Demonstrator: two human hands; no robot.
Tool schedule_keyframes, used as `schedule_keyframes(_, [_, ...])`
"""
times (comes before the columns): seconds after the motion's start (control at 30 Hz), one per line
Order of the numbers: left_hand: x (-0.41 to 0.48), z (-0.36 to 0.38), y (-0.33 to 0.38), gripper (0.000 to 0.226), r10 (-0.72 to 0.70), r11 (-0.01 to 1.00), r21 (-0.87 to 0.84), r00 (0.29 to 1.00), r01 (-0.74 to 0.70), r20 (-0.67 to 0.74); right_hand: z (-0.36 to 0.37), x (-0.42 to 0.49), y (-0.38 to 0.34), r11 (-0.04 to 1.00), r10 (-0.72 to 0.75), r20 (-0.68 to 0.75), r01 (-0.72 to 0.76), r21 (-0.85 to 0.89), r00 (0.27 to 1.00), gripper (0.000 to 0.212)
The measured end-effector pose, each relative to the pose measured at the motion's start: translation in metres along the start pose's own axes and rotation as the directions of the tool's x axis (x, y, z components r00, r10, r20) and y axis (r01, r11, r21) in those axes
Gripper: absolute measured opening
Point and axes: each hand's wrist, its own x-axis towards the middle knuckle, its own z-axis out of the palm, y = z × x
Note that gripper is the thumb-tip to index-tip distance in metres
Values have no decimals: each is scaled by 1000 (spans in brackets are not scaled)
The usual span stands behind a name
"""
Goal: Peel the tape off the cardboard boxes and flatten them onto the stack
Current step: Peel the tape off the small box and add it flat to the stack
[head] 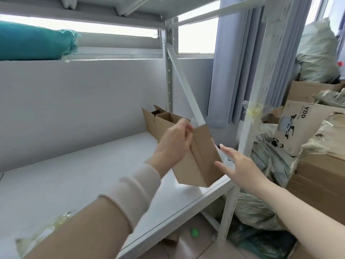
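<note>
My left hand grips the top edge of a small brown cardboard box, holding it tilted above the white shelf. The box looks partly collapsed, its lower corner pointing down near the shelf's front rail. My right hand is spread with straight fingers just right of the box, fingertips close to its side; I cannot tell if they touch. Behind the held box, open brown boxes stand at the back right of the shelf. Crumpled clear tape clings to my left sleeve at lower left.
White metal rack uprights and a diagonal brace frame the shelf's right end. Right of the rack are piled cardboard boxes, a printed carton and plastic bags. A teal bundle lies on the upper shelf.
</note>
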Motion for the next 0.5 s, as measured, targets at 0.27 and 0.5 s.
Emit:
schedule_keyframes(0.27, [-80,-175,-41,13,-297,947,-252,836,198,-462,64,-40,-170,656,-210,184,-1,755,960,27])
schedule_keyframes(0.5, [-226,-275,-101,53,-517,851,-387,699,355,-495,175,-96,-327,578,-278,440,-218,787,854,20])
